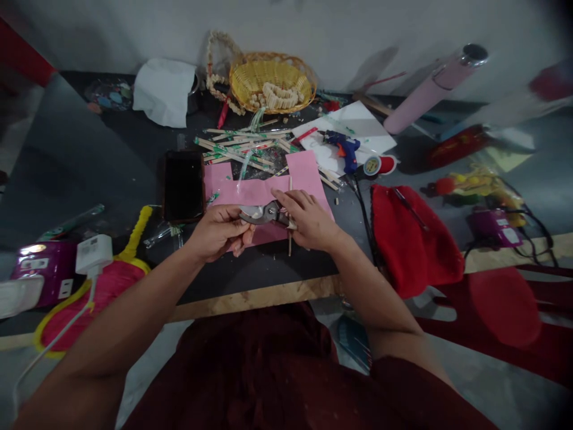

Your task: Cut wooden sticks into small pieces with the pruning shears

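Note:
My right hand (313,221) is wrapped round the handles of a pair of pruning shears (271,211), whose metal blades point left. My left hand (225,230) is closed right at the blades, thumb and fingers pinched together. What lies between its fingers is too small and hidden to make out. A thin wooden stick (290,243) shows above and below my right hand, running upright in the picture. Beneath both hands lies pink paper (255,190) on the dark table. Behind it are scattered several wooden chopsticks (242,143), some in green-printed wrappers.
A yellow wicker basket (250,74) holds cut wooden pieces at the back. A phone (183,186) lies left of the paper. To the right are a blue glue gun (344,148), thread spools (379,165), red cloth (403,239) and a pink flask (434,89).

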`<act>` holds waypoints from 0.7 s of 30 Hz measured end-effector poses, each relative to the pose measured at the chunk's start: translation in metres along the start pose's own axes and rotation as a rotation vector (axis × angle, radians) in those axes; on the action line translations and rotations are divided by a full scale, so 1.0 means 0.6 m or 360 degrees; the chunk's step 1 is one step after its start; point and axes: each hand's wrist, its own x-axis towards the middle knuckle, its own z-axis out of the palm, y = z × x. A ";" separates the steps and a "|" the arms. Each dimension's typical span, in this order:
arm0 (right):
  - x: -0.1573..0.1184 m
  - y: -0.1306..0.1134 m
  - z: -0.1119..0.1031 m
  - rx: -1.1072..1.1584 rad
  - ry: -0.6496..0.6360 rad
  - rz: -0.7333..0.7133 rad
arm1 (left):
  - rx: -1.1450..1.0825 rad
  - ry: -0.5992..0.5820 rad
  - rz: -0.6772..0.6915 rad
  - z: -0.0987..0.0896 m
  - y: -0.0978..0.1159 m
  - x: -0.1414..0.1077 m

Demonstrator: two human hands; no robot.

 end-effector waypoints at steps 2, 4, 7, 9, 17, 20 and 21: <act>0.001 0.003 0.002 -0.0005 0.0030 -0.0022 | -0.0023 -0.0022 -0.0031 -0.002 -0.001 0.001; 0.003 0.006 0.006 -0.0014 0.0108 -0.0016 | -0.0046 -0.0012 -0.0019 -0.003 -0.001 0.002; 0.005 0.014 0.014 0.0048 0.0333 -0.0012 | -0.0092 0.0046 0.0075 -0.002 0.000 0.006; 0.005 0.019 0.016 0.0069 0.0432 -0.0043 | -0.0114 0.0067 0.0120 0.000 0.001 0.007; 0.002 0.009 0.005 -0.0186 0.0209 -0.0025 | -0.0091 0.0094 0.0205 0.000 -0.006 0.009; 0.003 -0.002 0.002 -0.0200 0.0162 -0.0018 | -0.0050 0.0078 0.0272 -0.002 -0.009 0.011; 0.003 -0.004 0.002 -0.0202 0.0159 -0.0017 | -0.0039 0.0082 0.0289 -0.003 -0.010 0.012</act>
